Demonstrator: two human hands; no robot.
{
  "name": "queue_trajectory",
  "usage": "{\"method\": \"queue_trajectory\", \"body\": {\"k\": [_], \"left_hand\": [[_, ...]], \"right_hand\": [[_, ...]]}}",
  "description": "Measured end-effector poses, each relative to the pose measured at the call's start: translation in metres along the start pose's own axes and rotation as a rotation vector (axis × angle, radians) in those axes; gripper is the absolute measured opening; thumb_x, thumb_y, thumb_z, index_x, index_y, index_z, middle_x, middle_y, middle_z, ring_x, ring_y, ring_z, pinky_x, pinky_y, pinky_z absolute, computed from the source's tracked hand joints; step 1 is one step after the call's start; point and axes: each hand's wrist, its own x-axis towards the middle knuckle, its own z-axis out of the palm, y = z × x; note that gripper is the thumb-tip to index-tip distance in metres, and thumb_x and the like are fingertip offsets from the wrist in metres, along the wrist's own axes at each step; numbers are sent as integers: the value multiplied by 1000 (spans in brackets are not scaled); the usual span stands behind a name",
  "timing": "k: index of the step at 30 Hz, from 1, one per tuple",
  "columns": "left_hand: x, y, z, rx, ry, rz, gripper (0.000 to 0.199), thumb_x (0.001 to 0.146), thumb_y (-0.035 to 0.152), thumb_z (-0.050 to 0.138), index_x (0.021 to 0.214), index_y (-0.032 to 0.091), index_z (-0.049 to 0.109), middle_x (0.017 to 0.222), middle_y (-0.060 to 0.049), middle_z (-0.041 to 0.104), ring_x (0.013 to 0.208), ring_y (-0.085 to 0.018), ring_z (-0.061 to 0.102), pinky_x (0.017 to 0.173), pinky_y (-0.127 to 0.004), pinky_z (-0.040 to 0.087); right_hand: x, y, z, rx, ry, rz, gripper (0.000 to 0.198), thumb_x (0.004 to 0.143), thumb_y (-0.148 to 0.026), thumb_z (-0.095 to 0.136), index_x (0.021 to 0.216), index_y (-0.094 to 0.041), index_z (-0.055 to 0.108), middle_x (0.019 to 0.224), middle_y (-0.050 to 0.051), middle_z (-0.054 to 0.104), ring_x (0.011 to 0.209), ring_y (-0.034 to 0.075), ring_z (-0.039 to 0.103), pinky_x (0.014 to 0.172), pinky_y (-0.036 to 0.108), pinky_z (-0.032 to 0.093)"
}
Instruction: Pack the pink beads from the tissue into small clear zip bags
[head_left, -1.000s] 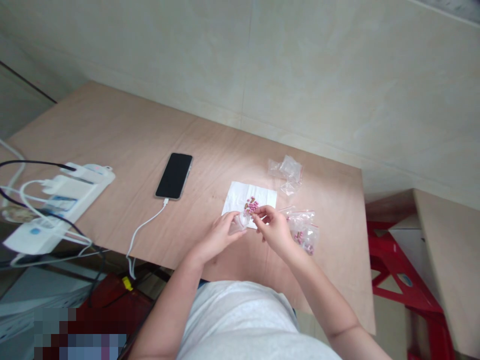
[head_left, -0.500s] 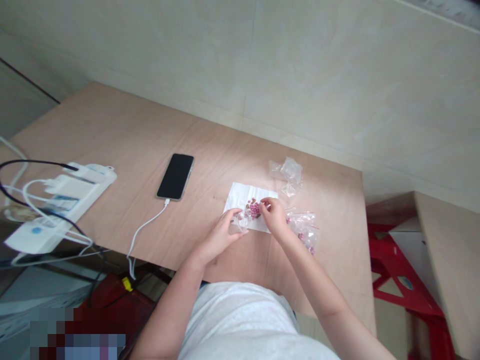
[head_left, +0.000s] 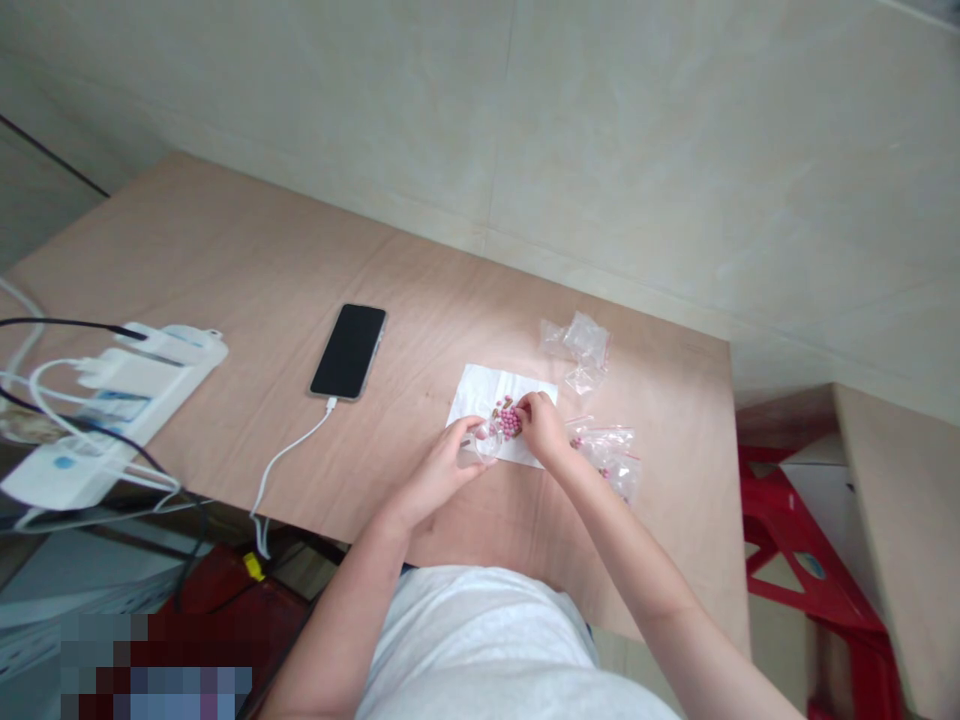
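Observation:
A white sheet of paper (head_left: 471, 388) lies on the wooden table, with a small heap of pink beads (head_left: 511, 424) and a few brownish bits on it. My left hand (head_left: 455, 455) curls its thumb and fingers around a small clear plastic bag (head_left: 480, 446) at the paper's lower left. At the right side of the heap, my right hand (head_left: 541, 425) has its fingertips pinched together; what is between them is too small to make out. Beside my right wrist lie clear plastic bags (head_left: 619, 460) with some pink beads in them.
Crumpled clear bags (head_left: 585, 345) lie behind the paper. To the left, a black phone (head_left: 349, 352) is plugged into a white cable (head_left: 289, 446). A white power strip (head_left: 161, 390) with several cords sits at the left edge. A red stool (head_left: 802, 560) stands right of the table (head_left: 420, 300).
The fingers of my right hand have closed in and lowered slightly at the bead heap. My left hand stays in place with the clear bag. The view has shifted a little.

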Motion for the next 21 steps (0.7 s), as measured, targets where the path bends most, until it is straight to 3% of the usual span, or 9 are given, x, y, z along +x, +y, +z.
{"method": "queue_trajectory", "body": {"k": [13, 17, 21], "left_hand": [[2, -5, 2, 37, 9, 15, 48, 70, 27, 61, 112, 19, 41, 109, -8, 53, 104, -20, 50, 92, -35, 37], [4, -3, 4, 61, 15, 0, 47, 69, 28, 62, 111, 19, 42, 107, -8, 54, 102, -21, 51, 91, -37, 37], [8, 0, 7, 80, 35, 2, 47, 68, 29, 62, 110, 19, 43, 108, -8, 54, 101, -21, 51, 89, -36, 38]], "right_hand": [[1, 3, -3, 110, 2, -1, 8, 72, -12, 44, 72, -16, 51, 75, 4, 51, 72, 15, 48, 68, 28, 38], [-15, -19, -21, 244, 25, 6, 6, 75, -16, 44, 74, -16, 50, 71, 3, 52, 67, 15, 49, 66, 28, 39], [-38, -52, -37, 348, -31, -131, 6, 77, -19, 47, 79, -17, 52, 77, 3, 52, 69, 14, 50, 65, 27, 40]]}}
